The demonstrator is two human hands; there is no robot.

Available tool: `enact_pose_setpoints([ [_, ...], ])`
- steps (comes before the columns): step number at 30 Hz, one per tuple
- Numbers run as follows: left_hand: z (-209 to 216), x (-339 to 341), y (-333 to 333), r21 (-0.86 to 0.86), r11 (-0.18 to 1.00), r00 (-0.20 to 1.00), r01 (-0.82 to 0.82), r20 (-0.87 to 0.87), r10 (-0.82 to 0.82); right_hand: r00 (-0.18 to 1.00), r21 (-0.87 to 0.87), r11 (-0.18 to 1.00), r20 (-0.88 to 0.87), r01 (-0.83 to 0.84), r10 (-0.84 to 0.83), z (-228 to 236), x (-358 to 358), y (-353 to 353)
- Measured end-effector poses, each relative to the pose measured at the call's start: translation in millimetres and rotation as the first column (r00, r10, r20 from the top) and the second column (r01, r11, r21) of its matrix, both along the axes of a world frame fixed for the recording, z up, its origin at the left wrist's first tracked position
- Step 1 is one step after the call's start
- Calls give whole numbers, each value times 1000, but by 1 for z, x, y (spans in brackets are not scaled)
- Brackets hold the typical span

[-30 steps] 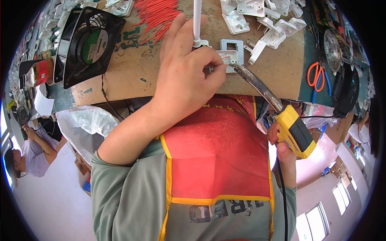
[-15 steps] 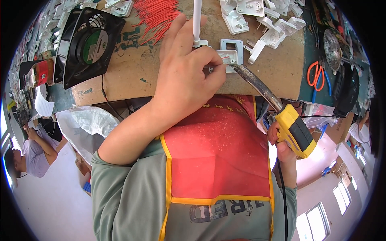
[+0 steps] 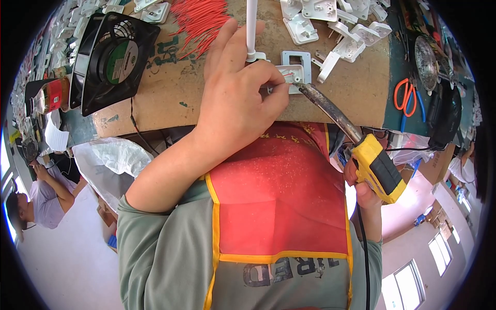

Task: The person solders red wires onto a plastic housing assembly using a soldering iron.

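While the right hand (image 3: 365,194) is gripping a yellow-and-black, dark-barrelled soldering iron (image 3: 380,169), the left hand (image 3: 236,94) is pinching fingers together, contents hidden, beside a shallow white housing (image 3: 296,70), upper centre.

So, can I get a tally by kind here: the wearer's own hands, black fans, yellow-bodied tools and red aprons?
Wearer's own hands: 2 (left hand, right hand)
Black fan: 1
Yellow-bodied tool: 1
Red apron: 1
Total: 5

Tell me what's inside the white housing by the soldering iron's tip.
Red wire shows inside the white housing; the left hand covers its left side, hiding anything there.
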State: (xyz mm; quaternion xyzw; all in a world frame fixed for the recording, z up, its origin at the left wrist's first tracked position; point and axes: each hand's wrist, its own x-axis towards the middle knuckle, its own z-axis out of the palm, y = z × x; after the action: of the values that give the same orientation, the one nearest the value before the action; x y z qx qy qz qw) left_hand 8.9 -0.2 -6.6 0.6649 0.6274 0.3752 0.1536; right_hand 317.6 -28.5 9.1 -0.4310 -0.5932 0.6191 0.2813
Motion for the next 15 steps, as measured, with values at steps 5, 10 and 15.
enact_pose_setpoints([
  [5, 0, 0, 0, -15, 1000, 1000, 2, 8, -2, 999, 5, 1000, 22, -30, 30, 1, 4, 0],
  [10, 1, 0, 0, -9, 1000, 1000, 4, -10, -4, 1000, 9, 1000, 25, 19, -19, 2, 0, -1],
  [15, 1, 0, -1, -15, 1000, 1000, 9, 8, -9, 1000, 5, 1000, -15, -8, 8, 0, 5, -3],
])
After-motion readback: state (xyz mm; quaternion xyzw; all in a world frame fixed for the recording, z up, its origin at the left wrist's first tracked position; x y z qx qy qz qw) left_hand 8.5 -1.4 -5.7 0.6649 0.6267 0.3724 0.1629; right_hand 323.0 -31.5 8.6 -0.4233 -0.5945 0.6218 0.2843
